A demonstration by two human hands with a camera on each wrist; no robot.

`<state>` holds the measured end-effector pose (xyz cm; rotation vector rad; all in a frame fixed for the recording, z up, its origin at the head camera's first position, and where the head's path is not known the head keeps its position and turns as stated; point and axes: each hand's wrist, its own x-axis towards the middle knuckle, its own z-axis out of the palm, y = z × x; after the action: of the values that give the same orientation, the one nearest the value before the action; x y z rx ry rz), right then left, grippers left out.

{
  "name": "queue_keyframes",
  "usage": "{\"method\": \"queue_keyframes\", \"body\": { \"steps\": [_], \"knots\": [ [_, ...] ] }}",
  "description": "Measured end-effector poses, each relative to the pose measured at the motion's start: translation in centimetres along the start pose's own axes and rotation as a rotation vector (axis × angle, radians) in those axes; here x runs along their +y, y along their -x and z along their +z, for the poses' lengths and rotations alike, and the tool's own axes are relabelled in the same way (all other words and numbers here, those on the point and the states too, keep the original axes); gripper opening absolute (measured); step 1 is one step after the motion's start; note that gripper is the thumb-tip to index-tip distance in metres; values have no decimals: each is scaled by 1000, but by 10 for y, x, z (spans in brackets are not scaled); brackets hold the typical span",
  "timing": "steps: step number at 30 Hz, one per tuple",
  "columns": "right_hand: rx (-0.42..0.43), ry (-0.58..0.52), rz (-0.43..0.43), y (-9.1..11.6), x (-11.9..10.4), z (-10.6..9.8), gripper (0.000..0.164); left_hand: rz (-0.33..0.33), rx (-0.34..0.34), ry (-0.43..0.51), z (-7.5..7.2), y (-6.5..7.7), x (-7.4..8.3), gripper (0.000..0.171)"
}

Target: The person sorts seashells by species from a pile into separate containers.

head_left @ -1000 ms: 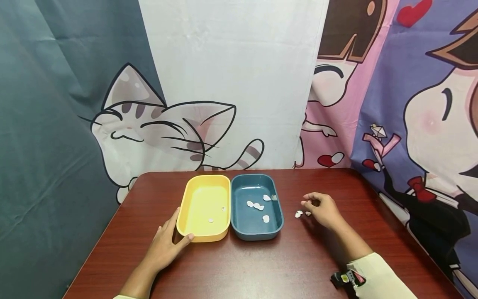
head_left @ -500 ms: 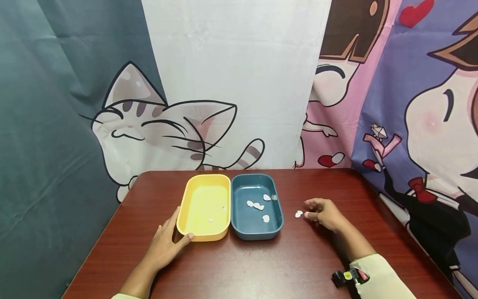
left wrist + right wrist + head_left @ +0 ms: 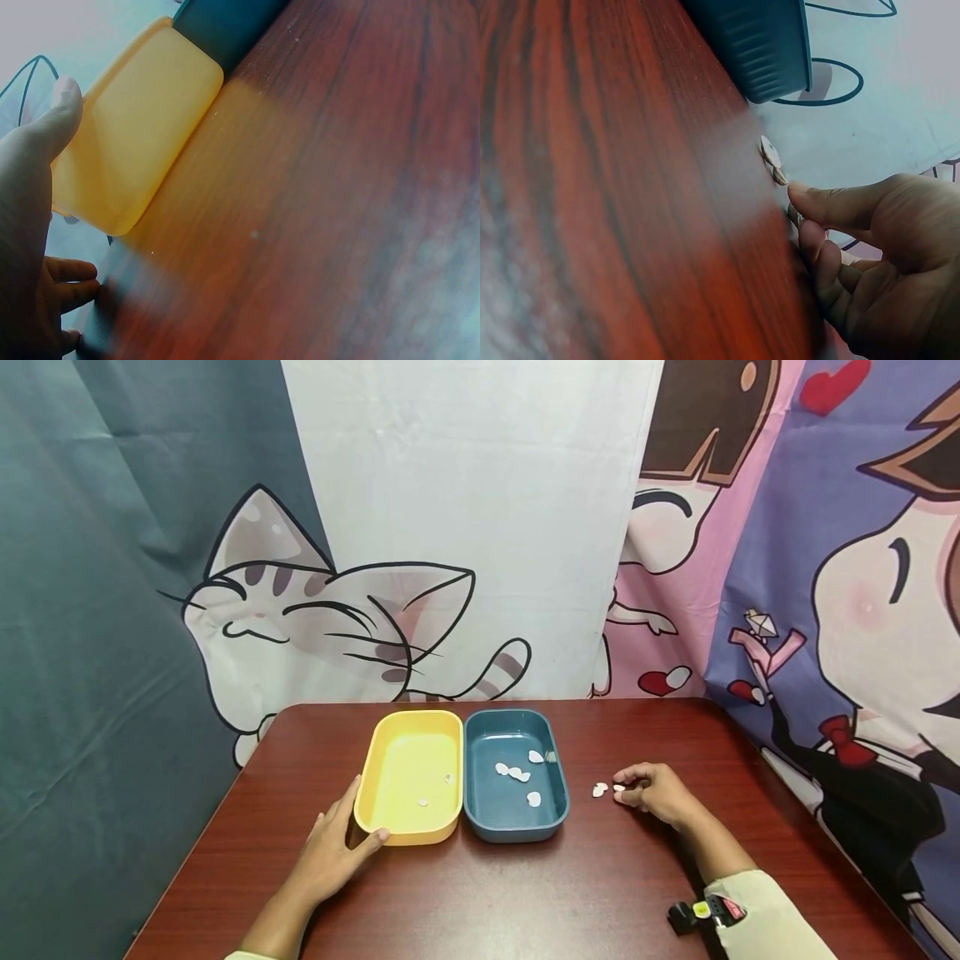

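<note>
My right hand (image 3: pixel 656 792) is low over the table, thumb and fingertips pinching a small white shell (image 3: pixel 618 788); in the right wrist view that shell (image 3: pixel 793 215) shows as a thin edge. Just left of it lie a couple more shells (image 3: pixel 599 789). My left hand (image 3: pixel 327 853) touches the near left corner of a yellow tray (image 3: pixel 408 839), thumb at its front rim and fingers relaxed along its side. Two tiny pale pieces (image 3: pixel 423 802) lie inside that tray. A blue tray (image 3: pixel 517 835) stands against it, with several white shells (image 3: pixel 534 799) in it.
The brown wooden table (image 3: pixel 510 902) carries both trays side by side near its middle. Behind it hangs a cartoon-printed cloth (image 3: pixel 480 527), close to the table's back edge. A small black device (image 3: pixel 682 918) sits on my right sleeve.
My right hand has drawn slightly right and toward me, and the shell now shows between its fingertips. The left hand and both trays have stayed in place.
</note>
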<state>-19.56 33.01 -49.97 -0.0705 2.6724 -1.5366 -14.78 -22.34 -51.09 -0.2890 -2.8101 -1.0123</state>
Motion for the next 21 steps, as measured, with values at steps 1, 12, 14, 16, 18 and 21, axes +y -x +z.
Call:
{"method": "queue_keyframes", "body": {
  "steps": [1,12,14,16,18,21],
  "knots": [
    [2,-1,-4,0,1,0,35,-1,-1,0,0,0,0,101],
    [28,22,-25,-1,8,2,28,2,-1,-8,-1,1,1,101],
    [31,42,-33,-1,8,2,25,0,-5,-7,-1,1,1,101],
    [34,54,-40,-1,7,3,22,1,-5,-6,0,2,1,101],
    [34,51,-47,0,6,4,20,7,1,-4,0,2,1,101],
    [34,40,-56,-1,5,4,20,13,11,-2,0,2,1,100]
  ]
}}
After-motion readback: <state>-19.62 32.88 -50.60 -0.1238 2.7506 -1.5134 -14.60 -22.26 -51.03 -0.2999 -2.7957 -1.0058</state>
